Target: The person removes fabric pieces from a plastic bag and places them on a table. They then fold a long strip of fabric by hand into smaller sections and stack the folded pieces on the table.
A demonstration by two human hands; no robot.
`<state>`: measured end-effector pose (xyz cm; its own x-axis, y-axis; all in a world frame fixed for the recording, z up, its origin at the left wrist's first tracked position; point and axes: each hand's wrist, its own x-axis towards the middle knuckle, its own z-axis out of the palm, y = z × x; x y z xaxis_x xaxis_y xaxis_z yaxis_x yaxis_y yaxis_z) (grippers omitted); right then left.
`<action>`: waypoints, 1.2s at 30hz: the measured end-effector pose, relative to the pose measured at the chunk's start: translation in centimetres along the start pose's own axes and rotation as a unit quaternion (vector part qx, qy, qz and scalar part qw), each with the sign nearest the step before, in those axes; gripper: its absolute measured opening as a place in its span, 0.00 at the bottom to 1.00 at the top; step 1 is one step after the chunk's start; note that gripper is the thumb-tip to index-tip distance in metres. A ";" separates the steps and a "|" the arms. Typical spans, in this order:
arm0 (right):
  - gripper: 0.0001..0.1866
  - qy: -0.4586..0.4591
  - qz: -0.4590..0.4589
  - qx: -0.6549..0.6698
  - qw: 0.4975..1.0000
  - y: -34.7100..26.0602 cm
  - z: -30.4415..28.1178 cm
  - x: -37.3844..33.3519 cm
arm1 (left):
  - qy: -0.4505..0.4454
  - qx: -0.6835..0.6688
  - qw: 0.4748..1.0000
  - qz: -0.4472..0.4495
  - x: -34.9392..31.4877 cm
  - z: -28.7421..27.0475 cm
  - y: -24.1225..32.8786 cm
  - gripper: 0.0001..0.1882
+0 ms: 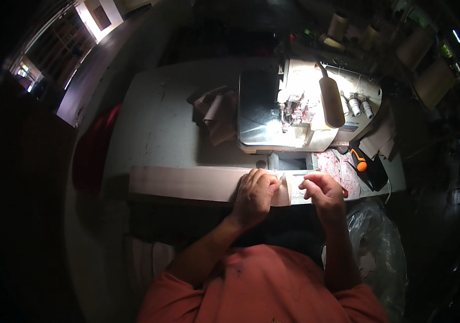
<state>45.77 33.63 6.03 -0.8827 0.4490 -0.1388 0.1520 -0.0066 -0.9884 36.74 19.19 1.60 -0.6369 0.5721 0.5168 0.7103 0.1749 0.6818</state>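
Observation:
A long pale pink fabric strip [187, 182] lies along the front edge of the sewing table. At its right end, my left hand [257, 192] is closed, thumb and fingers pinching the cloth near a turned-up edge. My right hand [324, 195] is a little apart from it, fingers curled in over a white marked strip [299, 188]; whatever they hold, if anything, is too small to make out. Just beyond both hands stands a sewing machine [316, 134], its needle area lit brightly.
A crumpled pink fabric piece [220, 118] lies left of the machine. To the right are a patterned cloth [335, 164] and an orange-handled tool [360, 162]. A clear plastic bag [378, 242] hangs below the table's right side. Thread cones [338, 25] stand behind.

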 end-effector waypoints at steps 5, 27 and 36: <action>0.07 -0.129 0.013 -0.075 0.989 -0.4 2.2 1.0 | 0.040 -0.076 0.995 -0.052 -0.9 -1.2 1.2 0.05; 0.12 -0.161 0.068 0.252 0.952 -1.2 4.1 0.0 | -0.130 0.203 0.970 0.020 -0.4 -4.5 4.1 0.37; 0.07 -0.128 -0.044 0.104 0.985 -2.0 3.2 -0.2 | -0.206 -0.228 0.933 -0.185 4.6 -5.7 2.4 0.19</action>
<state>44.21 30.71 7.88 -0.9755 0.2170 -0.0362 -0.0020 -0.1733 -0.9849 33.80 17.69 8.62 -0.5767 0.8166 0.0229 0.2031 0.1161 0.9723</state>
